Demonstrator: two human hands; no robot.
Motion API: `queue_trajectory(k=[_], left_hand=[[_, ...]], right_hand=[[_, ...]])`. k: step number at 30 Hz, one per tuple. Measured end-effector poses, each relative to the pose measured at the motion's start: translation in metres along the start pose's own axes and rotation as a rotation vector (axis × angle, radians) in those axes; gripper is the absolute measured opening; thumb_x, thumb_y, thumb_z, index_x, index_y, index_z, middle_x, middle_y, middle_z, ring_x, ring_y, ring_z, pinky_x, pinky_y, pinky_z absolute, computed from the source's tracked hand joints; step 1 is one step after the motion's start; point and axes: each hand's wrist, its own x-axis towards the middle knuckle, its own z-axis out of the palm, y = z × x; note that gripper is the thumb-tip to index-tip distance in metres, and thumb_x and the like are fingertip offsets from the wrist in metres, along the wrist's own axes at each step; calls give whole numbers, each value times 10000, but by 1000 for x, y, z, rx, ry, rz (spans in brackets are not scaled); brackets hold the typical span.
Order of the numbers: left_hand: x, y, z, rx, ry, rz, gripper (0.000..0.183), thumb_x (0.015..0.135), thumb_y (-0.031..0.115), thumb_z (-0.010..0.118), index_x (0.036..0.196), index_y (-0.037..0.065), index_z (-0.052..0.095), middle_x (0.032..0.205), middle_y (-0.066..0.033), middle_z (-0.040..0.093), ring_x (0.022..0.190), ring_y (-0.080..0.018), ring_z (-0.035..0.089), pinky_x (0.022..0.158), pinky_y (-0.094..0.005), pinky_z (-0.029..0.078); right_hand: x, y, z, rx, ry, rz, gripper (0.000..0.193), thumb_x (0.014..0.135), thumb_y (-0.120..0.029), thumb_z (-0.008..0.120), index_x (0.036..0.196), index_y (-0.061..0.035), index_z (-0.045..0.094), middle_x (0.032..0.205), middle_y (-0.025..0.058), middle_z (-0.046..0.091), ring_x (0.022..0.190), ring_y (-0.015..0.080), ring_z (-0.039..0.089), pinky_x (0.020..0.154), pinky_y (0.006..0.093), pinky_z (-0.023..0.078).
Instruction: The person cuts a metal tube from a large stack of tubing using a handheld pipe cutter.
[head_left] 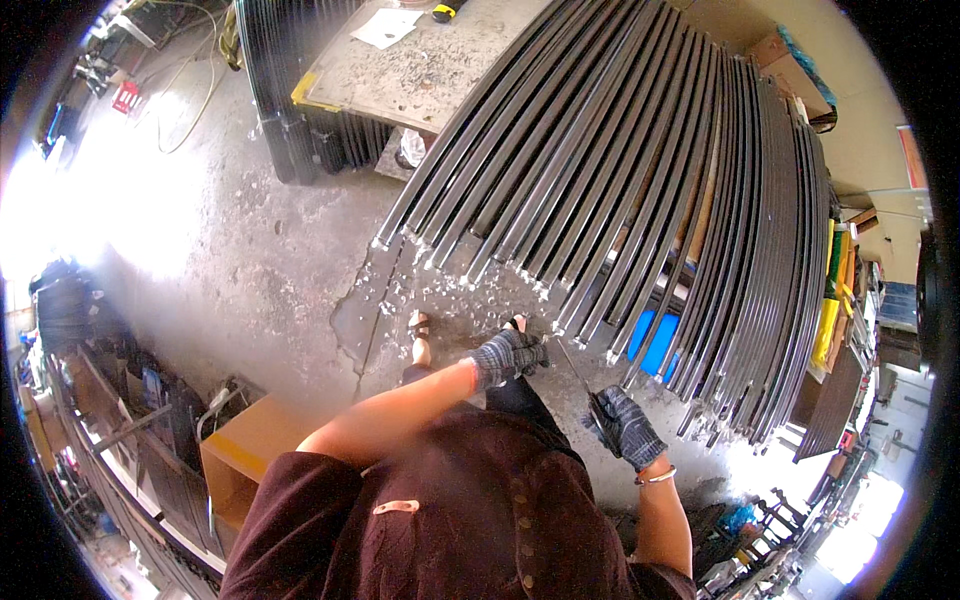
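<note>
Closed around the dark handle of a slim tool, my right hand sits below the ends of the long dark bars. The tool's thin shaft slants up and to the left, and its tip lies just beside the end of one bar; whether the two touch, I cannot tell. My left hand is curled near that tip, its back toward me, and I cannot tell whether its fingers grip anything. Both hands wear grey knit gloves, and a pale bracelet circles my right wrist.

The bars lie side by side in a broad fan, spaced apart on the left and packed closely on the right, with whitish bits clinging to many of the near ends. Something blue shows beneath them. Pale scraps litter the grey floor under the bar ends, close to my sandalled feet.

Beyond the bars, to the left, a worn tabletop bears a white sheet and a small yellow-and-black object. An open cardboard box stands at my left, beside my brown shirt.
</note>
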Motion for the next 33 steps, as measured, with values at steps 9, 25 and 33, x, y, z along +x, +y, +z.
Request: queue_trajectory(k=[9, 25, 33], left_hand=[[-26, 63, 4, 249, -8, 124, 183, 825, 146, 582, 934, -1, 580, 775, -82, 621, 686, -184, 565, 655, -308, 454], [5, 56, 60, 630, -68, 234, 469, 817, 289, 618, 1201, 37, 524, 1068, -183, 606, 936, -306, 595, 865, -352, 460], [28, 93, 127, -486, 403, -315, 189, 802, 142, 674, 945, 46, 598, 717, -8, 601, 606, -99, 540, 536, -229, 439]], right_hand=[[42, -71, -56, -318, -7, 23, 396, 770, -385, 640, 981, -61, 559, 845, 204, 629, 749, 369, 613, 635, 442, 484], [-87, -33, 9, 654, 201, 251, 244, 899, -290, 516, 953, -52, 510, 693, 74, 538, 612, 222, 532, 597, 322, 444], [-113, 48, -27, 1547, -67, 441, 298, 902, -352, 502, 945, -58, 501, 743, 38, 525, 645, 157, 515, 590, 288, 437]])
